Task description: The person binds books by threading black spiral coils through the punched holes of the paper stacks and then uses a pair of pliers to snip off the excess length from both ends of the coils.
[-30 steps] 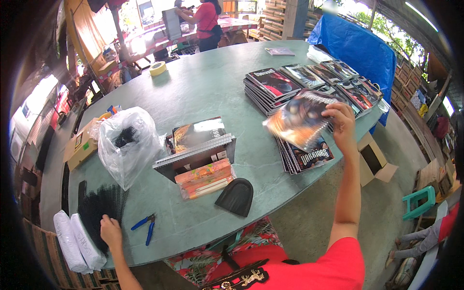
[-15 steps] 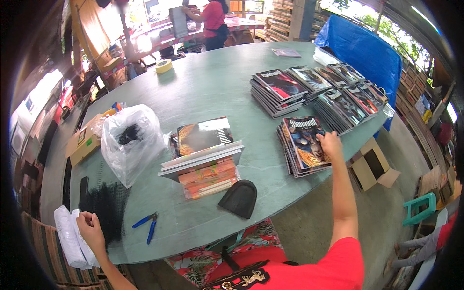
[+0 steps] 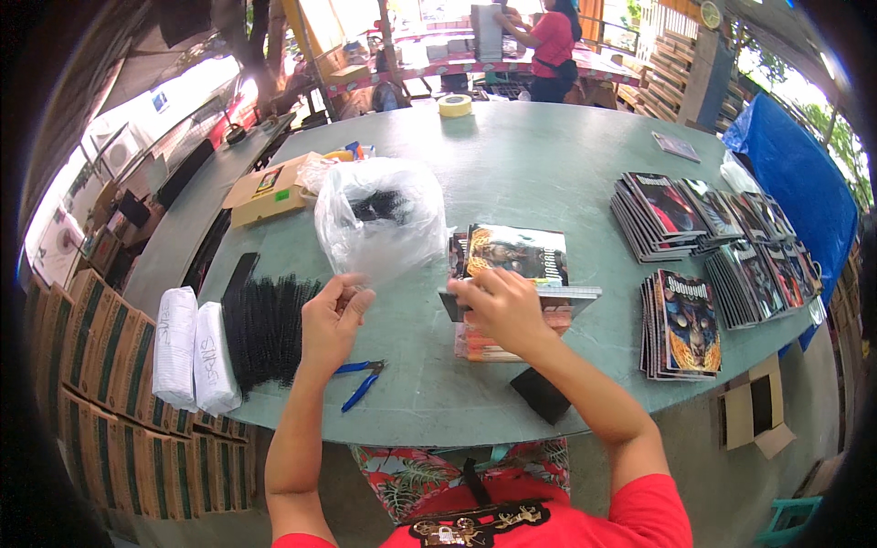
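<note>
My left hand (image 3: 333,321) hangs over the table beside a bundle of black plastic binding coils (image 3: 265,329). Its fingers are pinched together, and what they hold, if anything, is too small to make out. My right hand (image 3: 502,309) is closed at the left part of a notebook (image 3: 580,293) whose page edge faces up; its fingers hide part of that edge. Behind it lie notebooks with dark, printed covers (image 3: 525,248), and under it an orange-patterned packet (image 3: 493,345). Blue-handled cutters (image 3: 361,384) rest between my forearms, with a black curved pad (image 3: 539,395) near the table's front edge.
Stacked notebooks (image 3: 681,324) stand on the right, with more piles (image 3: 658,215) behind. A clear plastic bag (image 3: 379,215) holds black coils. Two white wrapped rolls (image 3: 175,347) lie left, yellow tape (image 3: 454,105) at the back. Another person (image 3: 554,50) works beyond the table.
My view has turned left. My right hand has left the notebook stack on the right and come to the middle notebook. My left hand has moved from the coils toward the middle.
</note>
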Tool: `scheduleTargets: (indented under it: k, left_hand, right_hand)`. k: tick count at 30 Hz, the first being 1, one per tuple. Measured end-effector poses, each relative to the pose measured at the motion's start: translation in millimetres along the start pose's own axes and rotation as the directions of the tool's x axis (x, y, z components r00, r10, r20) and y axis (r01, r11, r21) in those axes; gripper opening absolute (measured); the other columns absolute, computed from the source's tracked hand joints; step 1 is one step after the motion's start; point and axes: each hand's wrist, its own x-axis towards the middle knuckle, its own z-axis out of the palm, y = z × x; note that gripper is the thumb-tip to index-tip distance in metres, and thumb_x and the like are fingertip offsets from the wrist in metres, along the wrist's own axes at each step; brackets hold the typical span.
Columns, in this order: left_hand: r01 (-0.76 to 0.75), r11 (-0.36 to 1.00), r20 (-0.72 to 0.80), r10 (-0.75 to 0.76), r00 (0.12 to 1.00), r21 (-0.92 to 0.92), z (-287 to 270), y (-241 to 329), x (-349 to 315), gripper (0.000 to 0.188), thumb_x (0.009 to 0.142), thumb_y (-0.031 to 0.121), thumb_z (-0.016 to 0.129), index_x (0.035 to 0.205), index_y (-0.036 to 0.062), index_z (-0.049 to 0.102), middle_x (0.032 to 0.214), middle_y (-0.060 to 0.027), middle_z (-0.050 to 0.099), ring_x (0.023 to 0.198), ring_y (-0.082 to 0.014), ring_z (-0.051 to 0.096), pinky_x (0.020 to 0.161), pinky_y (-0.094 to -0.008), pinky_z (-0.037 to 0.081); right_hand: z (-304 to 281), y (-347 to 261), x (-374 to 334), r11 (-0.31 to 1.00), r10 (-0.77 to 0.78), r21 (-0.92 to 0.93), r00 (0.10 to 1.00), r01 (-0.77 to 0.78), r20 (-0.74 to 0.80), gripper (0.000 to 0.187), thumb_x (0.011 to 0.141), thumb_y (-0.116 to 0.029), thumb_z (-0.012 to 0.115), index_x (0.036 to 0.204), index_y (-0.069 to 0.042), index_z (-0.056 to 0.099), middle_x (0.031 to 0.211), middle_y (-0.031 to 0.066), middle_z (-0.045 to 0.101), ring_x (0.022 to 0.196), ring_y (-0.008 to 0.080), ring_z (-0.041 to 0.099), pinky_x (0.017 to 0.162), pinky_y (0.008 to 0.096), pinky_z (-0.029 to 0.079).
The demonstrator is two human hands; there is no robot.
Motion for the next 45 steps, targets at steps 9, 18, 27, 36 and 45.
scheduleTargets:
  k: [9,18,27,36,45]
  left_hand:
    - [0.102,0.995,0.015,-0.102,0.995,-0.001,20,-21,0,0.016,0.085,0.013,0.060,0.094,0.0009,0.062,0.071,-0.0013,0.058,0.057,-0.0054,0.050,0.050,-0.0211,0.040]
    - [-0.195,0.981,-0.002,0.195,0.981,0.011,76,-4,-16,0.015,0.084,0.012,0.062,0.094,0.0007,0.064,0.077,-0.0058,0.065,0.065,-0.0084,0.058,0.058,-0.0234,0.046]
    - [-0.132,0.973,-0.084,0.150,0.985,0.190,90,-4,-13,0.014,0.083,0.015,0.063,0.084,0.0018,0.064,0.062,-0.0085,0.060,0.054,-0.0144,0.058,0.053,-0.0266,0.045]
    - [-0.416,0.903,0.130,0.402,0.906,0.109,53,-2,11,0.027,0.077,0.016,0.069,0.099,0.0028,0.060,0.079,-0.0105,0.056,0.056,-0.0153,0.054,0.054,-0.0288,0.045]
    - [-0.375,0.916,0.133,0.358,0.924,0.143,69,-5,4,0.021,0.076,0.012,0.068,0.092,0.0010,0.060,0.076,-0.0100,0.057,0.061,-0.0173,0.056,0.059,-0.0302,0.047]
  right_hand:
    - [-12,-7,-31,0.879,-0.448,-0.232,0.887,0.416,-0.108,0.021,0.076,-0.021,0.062,0.092,-0.007,0.063,0.100,0.0072,0.059,0.091,0.0213,0.056,0.079,0.0352,0.042]
    - [16,-10,24,0.979,0.160,-0.106,0.978,-0.174,-0.132,0.026,0.065,-0.028,0.073,0.075,-0.008,0.060,0.067,0.0043,0.059,0.068,0.0220,0.055,0.064,0.0339,0.039]
    - [10,-17,14,0.990,0.133,-0.032,0.987,-0.137,-0.095,0.019,0.067,-0.019,0.069,0.082,-0.010,0.062,0.072,0.0029,0.063,0.072,0.0189,0.059,0.063,0.0329,0.039]
    - [4,-12,21,0.995,0.071,0.070,0.996,-0.067,-0.052,0.015,0.074,-0.022,0.065,0.082,-0.011,0.059,0.075,0.0019,0.060,0.073,0.0202,0.057,0.063,0.0322,0.040]
    - [0,-10,20,0.946,0.204,0.241,0.976,-0.216,0.077,0.019,0.070,-0.009,0.066,0.089,-0.007,0.062,0.085,0.0090,0.061,0.085,0.0273,0.059,0.075,0.0371,0.045]
